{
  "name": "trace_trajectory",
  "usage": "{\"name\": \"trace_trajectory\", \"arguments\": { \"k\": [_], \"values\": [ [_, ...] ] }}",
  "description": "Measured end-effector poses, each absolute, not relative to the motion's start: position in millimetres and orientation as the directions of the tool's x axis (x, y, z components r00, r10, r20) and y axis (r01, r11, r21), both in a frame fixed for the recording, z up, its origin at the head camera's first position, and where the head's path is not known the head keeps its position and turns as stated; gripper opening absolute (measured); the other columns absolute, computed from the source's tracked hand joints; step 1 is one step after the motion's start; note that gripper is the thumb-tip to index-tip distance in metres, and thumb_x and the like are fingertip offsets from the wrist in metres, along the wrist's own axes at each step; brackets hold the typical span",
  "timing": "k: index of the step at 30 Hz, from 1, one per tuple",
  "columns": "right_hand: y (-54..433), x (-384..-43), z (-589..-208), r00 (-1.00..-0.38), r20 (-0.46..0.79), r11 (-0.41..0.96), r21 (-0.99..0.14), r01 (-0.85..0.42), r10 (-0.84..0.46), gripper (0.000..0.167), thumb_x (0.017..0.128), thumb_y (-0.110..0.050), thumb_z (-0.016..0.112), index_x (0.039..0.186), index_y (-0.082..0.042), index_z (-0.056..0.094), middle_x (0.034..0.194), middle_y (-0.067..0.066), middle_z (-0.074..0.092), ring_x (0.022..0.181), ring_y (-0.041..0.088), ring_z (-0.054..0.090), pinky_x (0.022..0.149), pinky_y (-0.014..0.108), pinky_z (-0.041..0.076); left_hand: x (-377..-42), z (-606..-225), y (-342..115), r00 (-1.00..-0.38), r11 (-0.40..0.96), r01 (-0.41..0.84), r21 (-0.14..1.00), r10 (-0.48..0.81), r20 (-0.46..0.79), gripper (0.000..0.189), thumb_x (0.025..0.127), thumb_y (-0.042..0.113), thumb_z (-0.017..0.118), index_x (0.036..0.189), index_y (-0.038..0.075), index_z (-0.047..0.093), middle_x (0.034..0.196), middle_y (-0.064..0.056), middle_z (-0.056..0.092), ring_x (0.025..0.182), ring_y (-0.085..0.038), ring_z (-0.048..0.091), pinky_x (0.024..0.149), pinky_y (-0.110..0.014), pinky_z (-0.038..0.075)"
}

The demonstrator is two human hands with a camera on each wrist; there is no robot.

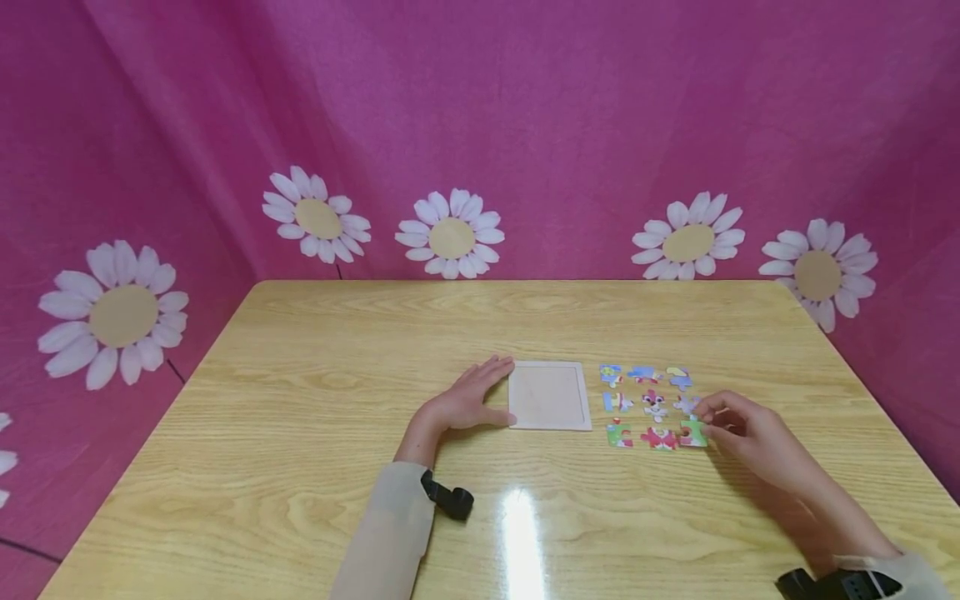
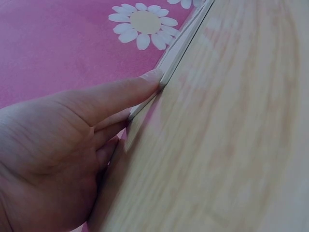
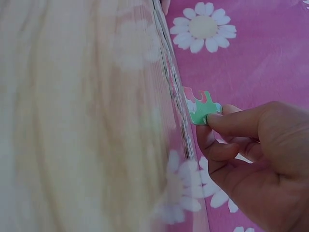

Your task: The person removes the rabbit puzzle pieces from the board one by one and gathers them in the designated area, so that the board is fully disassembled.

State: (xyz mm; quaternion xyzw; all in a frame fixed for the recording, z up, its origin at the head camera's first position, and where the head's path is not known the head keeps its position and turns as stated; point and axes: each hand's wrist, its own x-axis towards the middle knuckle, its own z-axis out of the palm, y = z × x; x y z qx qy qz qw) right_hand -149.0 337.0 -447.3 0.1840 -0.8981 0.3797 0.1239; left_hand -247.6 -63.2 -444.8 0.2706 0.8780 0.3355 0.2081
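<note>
My left hand (image 1: pixel 467 402) lies at the left side of a pale, square puzzle tray (image 1: pixel 550 396) with a raised rim. Its fingers reach the tray's upper left corner and the thumb (image 2: pixel 142 87) touches the edge lower down. My right hand (image 1: pixel 757 437) pinches a green puzzle piece (image 3: pixel 205 110) between thumb and fingertips. In the right wrist view this piece is lifted and tilted, with some red and white at one side. Beside the tray lie several loose puzzle pieces in rows, among them a red one (image 1: pixel 660 438) and a piece with an animal face (image 1: pixel 654 400).
The pieces sit right of the tray, including another green one (image 1: pixel 619 435) near it and blue ones (image 1: pixel 643 374) in the far row. Everything is on a wood-grain table (image 1: pixel 300 417). Behind it hangs a magenta cloth (image 1: pixel 562 125) printed with white daisies.
</note>
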Motion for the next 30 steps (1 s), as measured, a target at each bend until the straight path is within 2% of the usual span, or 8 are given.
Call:
{"name": "trace_trajectory", "arguments": {
  "k": [9, 17, 24, 30],
  "values": [
    [345.6, -145.4, -447.2, -0.925, 0.312, 0.672, -0.639, -0.374, -0.218, 0.022, 0.083, 0.013, 0.067, 0.093, -0.007, 0.063, 0.089, -0.013, 0.062, 0.078, -0.008, 0.058, 0.066, 0.007, 0.048, -246.6, -441.9, -65.8, -0.767, 0.625, 0.335, 0.706, 0.615, -0.181, 0.085, 0.09, 0.031, 0.07, 0.157, 0.015, 0.021, 0.167, -0.002, 0.012, 0.156, -0.022, 0.002, 0.128, -0.043, 0.0],
    [344.2, -148.4, -444.9, -0.929, 0.291, 0.722, -0.59, -0.363, -0.23, 0.024, 0.081, 0.013, 0.068, 0.092, -0.008, 0.062, 0.08, -0.012, 0.056, 0.072, -0.007, 0.047, 0.055, 0.015, 0.039, -247.0, -442.0, -67.5, -0.764, 0.629, 0.338, 0.7, 0.618, -0.187, 0.085, 0.09, 0.032, 0.07, 0.157, 0.015, 0.021, 0.167, -0.002, 0.013, 0.156, -0.021, 0.002, 0.128, -0.043, -0.001],
    [345.4, -153.1, -447.1, -0.941, 0.221, 0.742, -0.578, -0.339, -0.257, 0.018, 0.084, 0.01, 0.067, 0.096, -0.003, 0.064, 0.082, -0.001, 0.06, 0.074, -0.008, 0.045, 0.058, 0.016, 0.04, -247.2, -443.8, -67.4, -0.765, 0.624, 0.333, 0.707, 0.617, -0.185, 0.085, 0.09, 0.032, 0.07, 0.157, 0.016, 0.021, 0.167, -0.001, 0.012, 0.156, -0.021, 0.001, 0.128, -0.042, -0.001],
    [348.4, -155.3, -451.4, -0.944, 0.196, 0.746, -0.578, -0.331, -0.267, 0.016, 0.085, 0.009, 0.066, 0.097, -0.002, 0.065, 0.084, 0.0, 0.062, 0.076, -0.01, 0.046, 0.06, 0.015, 0.042, -247.4, -445.2, -67.0, -0.763, 0.625, 0.343, 0.701, 0.621, -0.181, 0.086, 0.09, 0.033, 0.07, 0.158, 0.016, 0.02, 0.167, 0.0, 0.012, 0.156, -0.021, 0.002, 0.128, -0.042, -0.001]
  ]
}}
